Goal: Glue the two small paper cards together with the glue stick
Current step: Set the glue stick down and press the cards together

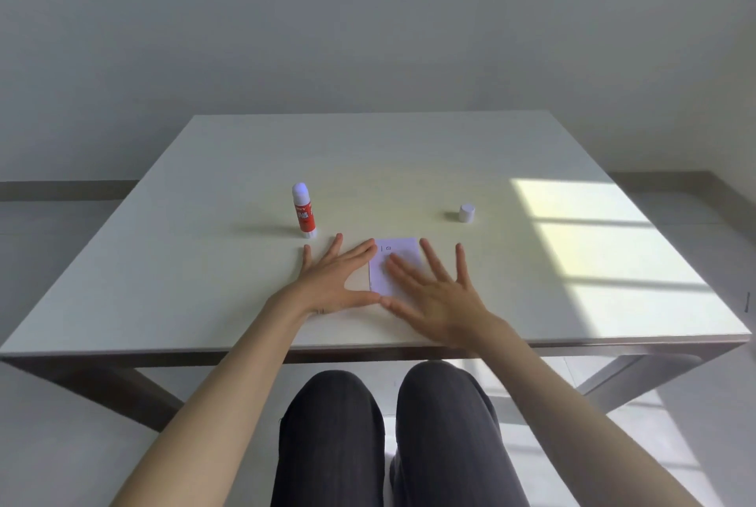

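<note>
While both palms lay spread flat, I saw the paper cards (393,261) stacked just below the frame's centre, my right hand (433,294) pressing on them with splayed fingers and my left hand (333,281) open wide at their left edge, holding nothing. The uncapped glue stick (303,211) stood upright up-left, its cap (466,213) well apart right. I judged the cards light, thin, prone to sliding; press flat, lift by a corner
</note>
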`<action>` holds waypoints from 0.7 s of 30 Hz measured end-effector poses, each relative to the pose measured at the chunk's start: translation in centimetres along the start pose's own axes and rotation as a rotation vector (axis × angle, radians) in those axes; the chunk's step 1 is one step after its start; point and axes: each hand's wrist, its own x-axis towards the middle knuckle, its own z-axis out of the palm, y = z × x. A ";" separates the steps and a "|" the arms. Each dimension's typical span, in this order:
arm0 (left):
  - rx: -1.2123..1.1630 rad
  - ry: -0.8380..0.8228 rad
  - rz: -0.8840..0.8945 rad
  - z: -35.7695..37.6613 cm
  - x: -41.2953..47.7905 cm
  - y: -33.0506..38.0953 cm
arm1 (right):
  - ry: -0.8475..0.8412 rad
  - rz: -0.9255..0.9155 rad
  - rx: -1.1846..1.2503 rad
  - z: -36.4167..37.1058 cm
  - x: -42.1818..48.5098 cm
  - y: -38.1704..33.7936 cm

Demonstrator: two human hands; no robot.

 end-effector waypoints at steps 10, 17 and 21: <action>-0.009 0.011 0.002 0.1 0.1 0.0 | 0.028 -0.061 0.019 0.9 -1.4 -1.4; -0.009 0.000 -0.005 0.0 0.2 0.0 | -0.011 0.126 -0.032 -1.1 1.6 0.7; -0.003 0.007 -0.006 0.2 0.3 -0.1 | 0.083 -0.076 -0.001 1.2 -2.5 -2.3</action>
